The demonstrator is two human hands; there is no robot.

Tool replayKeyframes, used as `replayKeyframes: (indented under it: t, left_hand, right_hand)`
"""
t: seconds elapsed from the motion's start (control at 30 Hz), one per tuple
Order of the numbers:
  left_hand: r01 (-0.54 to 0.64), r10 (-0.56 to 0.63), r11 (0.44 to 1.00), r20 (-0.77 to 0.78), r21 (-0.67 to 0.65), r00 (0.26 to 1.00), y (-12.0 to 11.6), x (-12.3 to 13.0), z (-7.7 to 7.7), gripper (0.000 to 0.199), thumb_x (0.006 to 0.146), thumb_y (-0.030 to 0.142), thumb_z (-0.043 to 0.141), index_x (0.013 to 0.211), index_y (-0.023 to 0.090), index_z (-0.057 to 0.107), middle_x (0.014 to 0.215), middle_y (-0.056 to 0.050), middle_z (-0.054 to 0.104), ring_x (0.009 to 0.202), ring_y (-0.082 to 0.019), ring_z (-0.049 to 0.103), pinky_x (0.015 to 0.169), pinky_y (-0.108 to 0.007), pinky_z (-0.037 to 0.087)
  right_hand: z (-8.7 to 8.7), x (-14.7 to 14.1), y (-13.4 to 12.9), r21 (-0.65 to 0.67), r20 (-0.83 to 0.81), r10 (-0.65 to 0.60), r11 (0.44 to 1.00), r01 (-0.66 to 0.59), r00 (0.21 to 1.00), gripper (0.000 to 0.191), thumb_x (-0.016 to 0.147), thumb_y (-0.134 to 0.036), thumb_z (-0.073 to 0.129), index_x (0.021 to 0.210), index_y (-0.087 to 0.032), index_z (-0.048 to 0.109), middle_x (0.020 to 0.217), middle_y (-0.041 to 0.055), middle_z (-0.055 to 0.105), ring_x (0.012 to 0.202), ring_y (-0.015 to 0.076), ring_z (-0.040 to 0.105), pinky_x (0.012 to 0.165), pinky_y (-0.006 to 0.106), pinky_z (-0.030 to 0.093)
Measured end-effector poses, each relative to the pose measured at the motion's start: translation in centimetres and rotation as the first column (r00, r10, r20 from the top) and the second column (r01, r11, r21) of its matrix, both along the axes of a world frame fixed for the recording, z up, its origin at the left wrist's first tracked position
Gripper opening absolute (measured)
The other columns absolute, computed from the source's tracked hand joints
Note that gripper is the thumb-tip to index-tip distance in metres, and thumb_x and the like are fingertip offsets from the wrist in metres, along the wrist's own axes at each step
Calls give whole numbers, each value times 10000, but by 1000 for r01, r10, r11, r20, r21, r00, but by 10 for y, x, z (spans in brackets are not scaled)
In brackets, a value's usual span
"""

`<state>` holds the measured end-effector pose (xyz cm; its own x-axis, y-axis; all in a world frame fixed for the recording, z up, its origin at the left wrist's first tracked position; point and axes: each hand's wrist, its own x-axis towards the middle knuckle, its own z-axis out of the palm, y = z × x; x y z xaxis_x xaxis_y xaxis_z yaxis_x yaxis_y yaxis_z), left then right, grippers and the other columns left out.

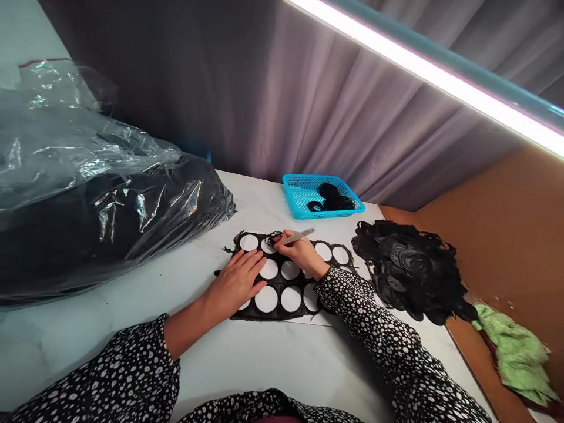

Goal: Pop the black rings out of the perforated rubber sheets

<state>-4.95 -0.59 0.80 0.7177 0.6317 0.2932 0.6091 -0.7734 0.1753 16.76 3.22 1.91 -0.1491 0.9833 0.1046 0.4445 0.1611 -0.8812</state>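
Observation:
A black sheet (278,284) with rows of round cut-outs lies on the white table, and white shows through its holes. My left hand (238,281) rests flat on its left part, fingers spread. Near the sheet's far edge, my right hand (304,254) grips a thin pale pen-like tool (300,235), slanted with its tip end low over a hole in the top row. Thin black loops (274,237) lie by that tip; whether the fingers also touch them I cannot tell. My right forearm covers the sheet's lower right part.
A blue basket (288,197) holding black rings stands at the back. To the right is a heap of flat black pieces (409,270), beside a green cloth (515,346). A large clear plastic bag of black material (110,217) fills the left. A lit tube lamp (423,64) hangs above.

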Motion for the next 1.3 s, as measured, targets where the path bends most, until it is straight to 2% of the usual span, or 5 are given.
replayKeyframes:
  t: [0.37,0.83,1.1,1.23,1.3]
  left_hand:
    - [-29,29,1000,9,-1,1000,1,1,-7,418,995,370,452,1322,116,506,1365,-161,555,1298,-293,488,1096,-460,378]
    - [-36,37,999,26,-35,999,-1,0,-7,432,982,349,483,1331,97,519,1378,-169,548,1311,-305,474,1093,-479,370]
    - [-33,38,998,86,-59,996,-1,0,-10,414,969,337,505,1324,127,532,1359,-153,570,1317,-297,475,1110,-475,351]
    - [-41,47,996,78,-75,996,-2,-1,-12,415,967,328,504,1332,132,529,1391,-150,548,1323,-295,469,1116,-486,340]
    - [-46,52,996,72,-78,996,-2,-1,-12,420,964,324,512,1336,128,524,1400,-147,542,1327,-292,466,1118,-483,340]
  right_hand:
    - [0,-7,-5,9,-45,165,986,-164,985,249,791,-257,621,627,-217,438,652,-20,547,850,193,622,704,266,421]
    - [-5,-5,-9,97,171,133,984,-151,976,203,845,-233,606,677,-197,498,754,3,653,675,143,548,640,249,368]
    - [-2,-21,-25,323,679,26,886,-331,733,133,906,-148,460,791,-191,510,790,39,635,784,198,535,811,358,294]
    - [12,22,3,459,582,-286,888,-17,761,138,878,-170,439,751,-198,484,716,34,602,702,195,531,742,333,309]
    - [24,51,18,548,455,-516,805,228,726,146,880,-218,439,740,-204,476,742,57,621,708,207,546,726,326,328]
